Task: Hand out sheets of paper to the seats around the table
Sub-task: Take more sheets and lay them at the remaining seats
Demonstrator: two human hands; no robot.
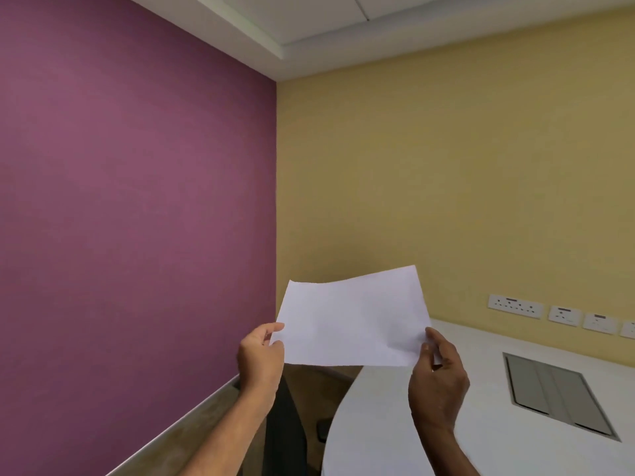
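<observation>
A white sheet of paper [354, 321] is held up in the air, roughly flat and facing me, above the left end of the white table [481, 424]. My left hand [261, 359] pinches the sheet's lower left corner between thumb and fingers. My right hand [438, 376] pinches its lower right edge the same way. I cannot tell whether it is one sheet or several stacked. A dark chair [285, 431] shows partly below my left forearm, at the table's rounded left end.
A purple wall fills the left, a yellow wall the right. A grey metal cable hatch [556, 396] is set into the tabletop. White wall sockets [515, 305] run along the yellow wall just above the table's far edge.
</observation>
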